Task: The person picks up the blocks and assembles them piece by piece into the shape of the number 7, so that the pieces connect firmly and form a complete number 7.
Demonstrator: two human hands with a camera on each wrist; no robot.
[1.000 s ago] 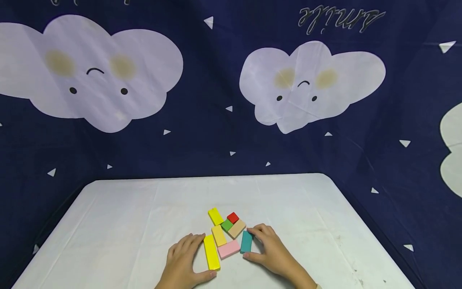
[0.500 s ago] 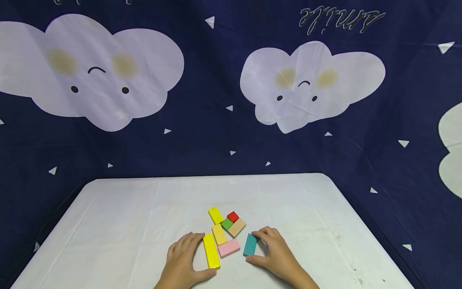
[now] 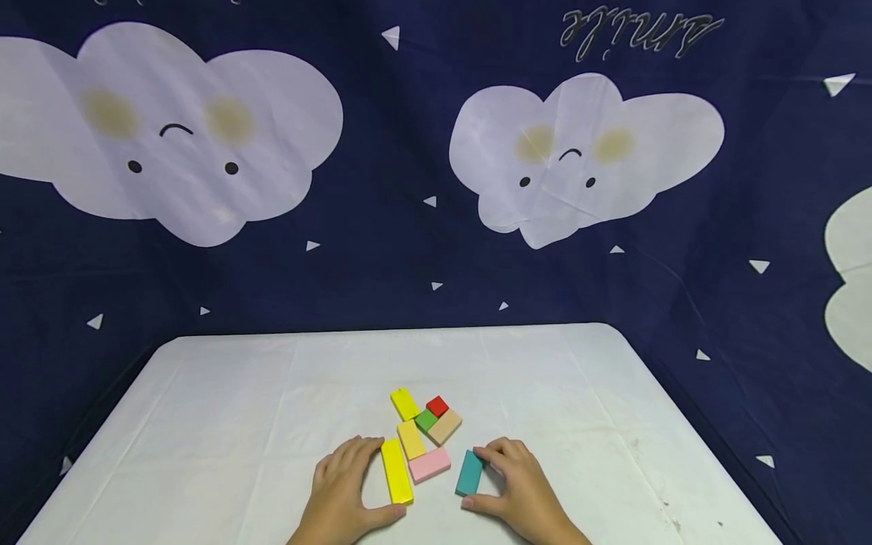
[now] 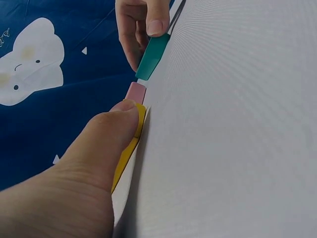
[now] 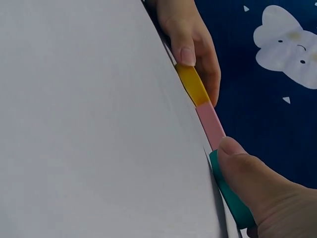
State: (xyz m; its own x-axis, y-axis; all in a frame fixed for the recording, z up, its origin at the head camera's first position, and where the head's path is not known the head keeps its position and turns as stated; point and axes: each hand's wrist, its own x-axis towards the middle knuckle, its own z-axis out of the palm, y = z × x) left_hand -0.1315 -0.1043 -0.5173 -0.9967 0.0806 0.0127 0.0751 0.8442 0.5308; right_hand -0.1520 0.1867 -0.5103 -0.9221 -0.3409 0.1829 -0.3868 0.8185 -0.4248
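In the head view my left hand (image 3: 341,488) grips a long yellow block (image 3: 397,473) lengthwise, thumb at its near end and fingertips at its far end. My right hand (image 3: 521,488) pinches a teal block (image 3: 469,474) by its two ends; it lies slightly tilted, apart from the others. Between the hands a pink block (image 3: 430,465) touches a pale yellow block (image 3: 411,440). The left wrist view shows the left thumb (image 4: 111,126) on the yellow block's end. In the right wrist view the right thumb (image 5: 242,166) presses the teal block's end.
Behind the pink block lie a small yellow block (image 3: 405,405), a green block (image 3: 426,421), a red block (image 3: 437,406) and a tan block (image 3: 445,428). All rest on a white-covered table (image 3: 225,424). A dark blue cloth (image 3: 381,151) with clouds hangs behind.
The right hand has drawn the teal block away from the pink block, first rightward and then nearer the person. The left hand and long yellow block stay in nearly the same place.
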